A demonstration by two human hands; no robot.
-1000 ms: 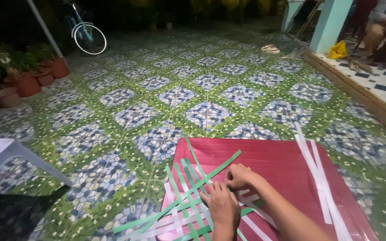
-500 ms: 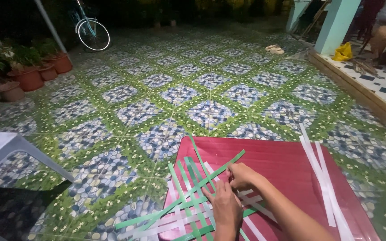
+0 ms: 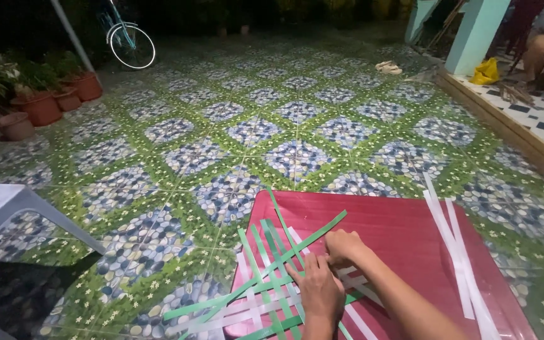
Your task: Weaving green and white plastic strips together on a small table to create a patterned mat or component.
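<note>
A loose weave of green and white strips [image 3: 266,277] lies on the left part of a dark red table top [image 3: 404,226]. My left hand [image 3: 319,293] rests flat on the crossed strips, pressing them down. Just beyond it my right hand [image 3: 342,247] pinches a white strip at the weave's right edge. One long green strip [image 3: 315,234] runs diagonally up to the right under my right hand. Several spare white strips [image 3: 458,252] lie side by side on the table's right part.
A patterned green and blue tiled floor [image 3: 253,132] stretches ahead. Potted plants [image 3: 42,104] and a bicycle wheel [image 3: 132,45] stand at the far left. A grey plastic stool [image 3: 1,208] is at the left. At the right is a raised checkered step [image 3: 524,119] where a person sits.
The view has shifted slightly. My right hand has moved a little along the white strip; the left hand stays pressed on the weave.
</note>
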